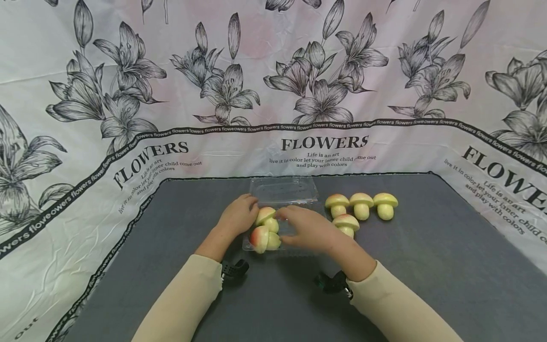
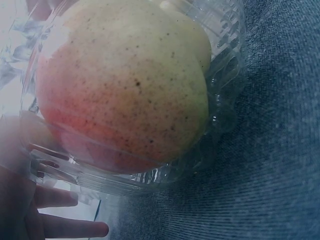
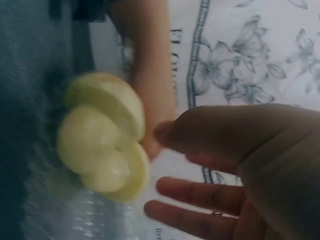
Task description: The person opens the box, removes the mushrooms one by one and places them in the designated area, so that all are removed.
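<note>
Two mushroom-shaped pieces, pale yellow-green with reddish caps, lie in the left part of a clear plastic box [image 1: 247,245]. The rear mushroom [image 1: 268,219] sits just behind the front mushroom [image 1: 261,238]. My left hand [image 1: 239,216] rests at the box's left side; in the left wrist view its straight fingers [image 2: 75,227] show beside the clear wall, near a speckled cap [image 2: 125,90]. Over the box, to the right of both mushrooms, is my right hand [image 1: 311,229], thumb and fingers spread and nothing between them. Part of the box is hidden under it.
The box's clear lid [image 1: 284,191] lies flipped back toward the rear edge. Several more mushrooms [image 1: 361,207] stand on the grey table [image 1: 427,266] to the right, one partly behind my right forearm. A flower-printed cloth [image 1: 239,152] borders the table.
</note>
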`<state>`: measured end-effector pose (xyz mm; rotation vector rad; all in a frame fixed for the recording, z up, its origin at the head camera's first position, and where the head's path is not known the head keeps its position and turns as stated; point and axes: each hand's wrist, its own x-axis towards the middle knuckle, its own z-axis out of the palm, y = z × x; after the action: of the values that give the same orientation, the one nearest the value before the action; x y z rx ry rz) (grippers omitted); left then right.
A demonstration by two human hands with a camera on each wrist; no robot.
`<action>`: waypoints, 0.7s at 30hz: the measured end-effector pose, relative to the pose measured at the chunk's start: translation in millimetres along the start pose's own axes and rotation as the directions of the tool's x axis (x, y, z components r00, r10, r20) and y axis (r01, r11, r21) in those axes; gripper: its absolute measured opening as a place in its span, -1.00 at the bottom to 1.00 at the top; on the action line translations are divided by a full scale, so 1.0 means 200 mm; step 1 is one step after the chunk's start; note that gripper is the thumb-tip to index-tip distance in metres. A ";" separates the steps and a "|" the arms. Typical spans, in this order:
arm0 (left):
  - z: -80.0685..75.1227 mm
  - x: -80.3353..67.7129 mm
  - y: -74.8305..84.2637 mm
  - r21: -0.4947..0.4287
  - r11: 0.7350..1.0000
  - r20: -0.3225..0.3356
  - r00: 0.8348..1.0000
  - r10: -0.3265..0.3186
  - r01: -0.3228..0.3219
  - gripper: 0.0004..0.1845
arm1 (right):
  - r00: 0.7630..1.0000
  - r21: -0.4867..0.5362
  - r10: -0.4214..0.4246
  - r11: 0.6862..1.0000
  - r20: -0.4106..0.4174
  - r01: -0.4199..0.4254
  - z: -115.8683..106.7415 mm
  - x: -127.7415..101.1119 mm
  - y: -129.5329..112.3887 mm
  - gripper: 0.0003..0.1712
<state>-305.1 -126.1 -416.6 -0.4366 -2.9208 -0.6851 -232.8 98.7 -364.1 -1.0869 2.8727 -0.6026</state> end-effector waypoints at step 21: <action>0.00 0.00 -0.01 0.016 1.000 0.005 1.000 -0.002 0.001 -0.54 | 0.983 0.016 -0.131 0.991 -0.130 0.134 0.24 0.07 -0.01 -0.62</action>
<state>-305.1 -127.1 -417.5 -0.4353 -2.9294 -0.6620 -235.3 72.6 -405.6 -1.2900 2.9079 -0.7383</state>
